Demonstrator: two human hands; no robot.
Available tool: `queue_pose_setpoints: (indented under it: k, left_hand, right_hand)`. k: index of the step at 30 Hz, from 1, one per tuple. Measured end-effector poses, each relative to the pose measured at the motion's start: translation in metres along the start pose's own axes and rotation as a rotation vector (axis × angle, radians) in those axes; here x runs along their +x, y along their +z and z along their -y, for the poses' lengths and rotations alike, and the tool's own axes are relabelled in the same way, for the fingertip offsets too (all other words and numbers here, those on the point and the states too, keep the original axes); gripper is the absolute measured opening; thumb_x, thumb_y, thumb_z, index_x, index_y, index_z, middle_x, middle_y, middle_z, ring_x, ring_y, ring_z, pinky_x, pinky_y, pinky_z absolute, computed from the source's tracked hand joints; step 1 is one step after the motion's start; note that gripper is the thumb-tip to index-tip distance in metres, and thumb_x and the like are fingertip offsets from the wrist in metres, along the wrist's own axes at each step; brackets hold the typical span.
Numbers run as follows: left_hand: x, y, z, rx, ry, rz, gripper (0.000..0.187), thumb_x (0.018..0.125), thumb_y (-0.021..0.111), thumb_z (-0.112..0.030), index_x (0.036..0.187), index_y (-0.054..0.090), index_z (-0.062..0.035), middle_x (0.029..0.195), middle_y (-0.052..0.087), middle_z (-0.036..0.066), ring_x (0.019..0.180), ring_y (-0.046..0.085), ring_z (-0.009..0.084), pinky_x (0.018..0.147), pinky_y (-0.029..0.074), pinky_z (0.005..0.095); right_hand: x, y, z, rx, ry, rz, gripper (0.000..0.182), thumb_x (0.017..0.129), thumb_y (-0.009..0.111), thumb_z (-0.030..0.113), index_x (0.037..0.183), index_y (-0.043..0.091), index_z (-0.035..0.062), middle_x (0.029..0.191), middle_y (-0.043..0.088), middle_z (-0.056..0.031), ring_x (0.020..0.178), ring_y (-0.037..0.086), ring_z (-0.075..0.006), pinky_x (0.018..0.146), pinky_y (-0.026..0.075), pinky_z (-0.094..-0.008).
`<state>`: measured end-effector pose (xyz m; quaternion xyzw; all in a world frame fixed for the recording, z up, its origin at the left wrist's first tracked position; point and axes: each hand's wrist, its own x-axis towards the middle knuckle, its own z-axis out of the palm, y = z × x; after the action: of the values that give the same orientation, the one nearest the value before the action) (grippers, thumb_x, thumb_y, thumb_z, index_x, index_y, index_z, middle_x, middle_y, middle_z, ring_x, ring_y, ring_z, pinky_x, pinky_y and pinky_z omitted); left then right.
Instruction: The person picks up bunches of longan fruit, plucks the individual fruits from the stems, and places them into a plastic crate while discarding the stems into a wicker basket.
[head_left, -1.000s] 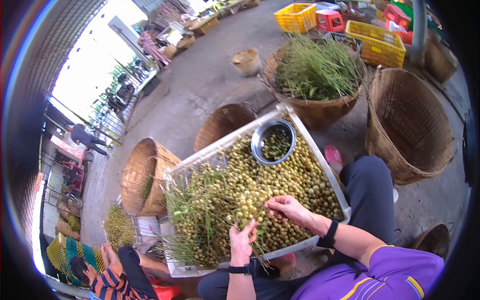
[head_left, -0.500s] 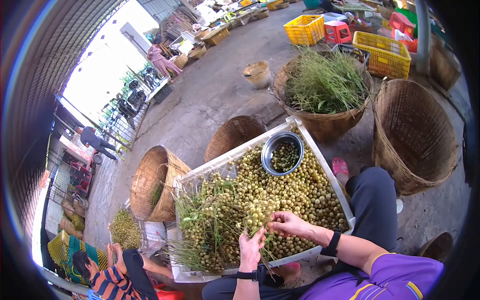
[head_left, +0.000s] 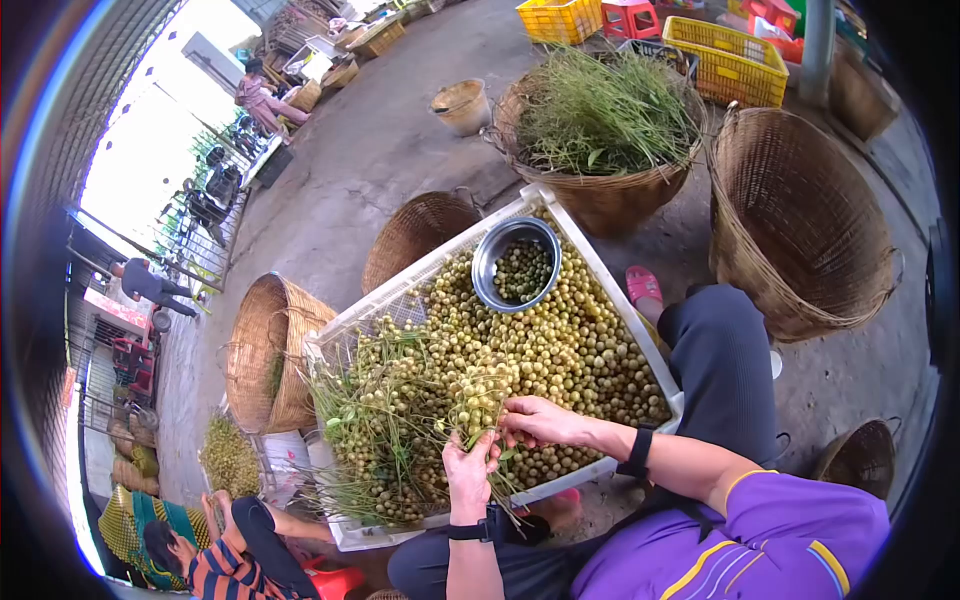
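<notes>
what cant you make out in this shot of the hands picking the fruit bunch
Head view:
- Left hand grips a stemmed bunch of small yellow-green fruit; its fingers hide the stems inside the grip.
- Right hand fingertips are buried in the fruit, so any pinch is hidden.
- The white plastic crate floor is covered by fruit.
- The round steel bowl depth: unclear.
</notes>
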<state>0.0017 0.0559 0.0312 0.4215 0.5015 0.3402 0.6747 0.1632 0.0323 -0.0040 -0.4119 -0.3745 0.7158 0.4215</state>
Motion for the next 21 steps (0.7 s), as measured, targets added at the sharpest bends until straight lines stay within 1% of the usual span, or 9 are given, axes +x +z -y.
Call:
queue_pose_setpoints:
  k: [3,7,11,12,15,16,17,20,21]
  left_hand:
    - [-0.001,-0.003,-0.001,0.043,0.006,-0.059,0.014,0.083,0.059,-0.005,0.096,0.056,-0.0024,0.074,0.06,0.005,0.053,0.048,0.0082,0.038,0.031,0.0168]
    - [-0.008,-0.021,-0.011,-0.027,-0.039,-0.087,0.012,0.086,0.054,-0.006,0.097,0.053,-0.0008,0.074,0.056,0.006,0.051,0.044,0.0082,0.039,0.029,0.0177]
    - [-0.026,-0.034,-0.034,-0.167,-0.047,0.022,0.017,0.087,0.051,-0.007,0.102,0.049,0.0006,0.07,0.052,0.008,0.05,0.043,0.0085,0.039,0.026,0.018]
    - [-0.031,-0.037,-0.038,-0.171,-0.048,0.029,0.016,0.087,0.05,-0.007,0.101,0.049,0.0007,0.069,0.051,0.008,0.05,0.042,0.009,0.04,0.026,0.0184]
    - [-0.039,-0.042,-0.045,-0.191,-0.041,0.069,0.012,0.086,0.051,-0.007,0.095,0.048,0.0008,0.068,0.051,0.009,0.05,0.042,0.0101,0.04,0.026,0.0194]
    - [-0.041,-0.042,-0.046,-0.168,-0.036,0.084,0.014,0.086,0.051,-0.007,0.097,0.049,0.0015,0.068,0.051,0.008,0.05,0.042,0.0099,0.04,0.026,0.0195]
    - [-0.042,-0.042,-0.047,-0.144,-0.03,0.099,0.015,0.086,0.051,-0.006,0.098,0.05,0.0022,0.067,0.051,0.008,0.05,0.042,0.0097,0.04,0.026,0.0196]
    - [-0.037,-0.034,-0.043,0.102,-0.043,0.062,0.022,0.085,0.052,-0.004,0.106,0.052,0.0007,0.07,0.055,0.005,0.051,0.043,0.006,0.042,0.029,0.0184]
    - [-0.033,-0.033,-0.037,0.211,-0.045,0.044,0.019,0.085,0.052,-0.004,0.104,0.052,-0.0004,0.071,0.057,0.004,0.051,0.043,0.0051,0.043,0.03,0.018]
  right_hand:
    - [-0.001,-0.002,-0.002,0.0,0.055,0.031,0.025,0.093,0.041,0.03,0.085,0.051,0.0087,0.07,0.058,0.0012,0.051,0.046,-0.0048,0.043,0.034,-0.0176]
    - [0.003,-0.013,-0.008,0.732,0.092,0.324,0.021,0.087,0.042,0.03,0.084,0.051,0.0113,0.075,0.056,-0.0028,0.045,0.045,-0.0066,0.034,0.028,-0.0164]
    - [0.007,-0.03,-0.017,0.552,0.024,0.063,0.023,0.086,0.044,0.023,0.102,0.054,0.0095,0.082,0.06,-0.0029,0.052,0.05,-0.0078,0.037,0.032,-0.0172]
    - [0.011,-0.032,-0.015,0.554,0.0,0.081,0.03,0.087,0.045,0.022,0.112,0.051,0.0065,0.085,0.06,-0.0043,0.059,0.057,-0.0101,0.04,0.042,-0.0193]
    - [0.024,-0.025,-0.007,0.587,0.142,-0.062,0.034,0.09,0.045,0.028,0.115,0.049,0.0051,0.091,0.059,-0.0064,0.067,0.062,-0.014,0.048,0.051,-0.0234]
    - [0.029,-0.021,-0.004,0.566,0.145,-0.049,0.043,0.091,0.043,0.043,0.116,0.048,0.0076,0.099,0.059,-0.0087,0.077,0.064,-0.0185,0.057,0.055,-0.0266]
    - [0.033,-0.015,-0.001,0.57,0.205,-0.078,0.048,0.091,0.041,0.048,0.119,0.047,0.0086,0.104,0.058,-0.0095,0.08,0.064,-0.0194,0.056,0.055,-0.0279]
    - [0.045,-0.002,0.019,0.51,0.194,-0.021,0.045,0.09,0.042,0.049,0.114,0.051,0.0114,0.101,0.06,-0.0066,0.078,0.063,-0.0164,0.053,0.055,-0.0287]
    - [0.051,0.006,0.021,0.445,0.225,-0.191,0.042,0.09,0.043,0.048,0.111,0.054,0.014,0.09,0.063,-0.0033,0.074,0.061,-0.0124,0.051,0.053,-0.0255]
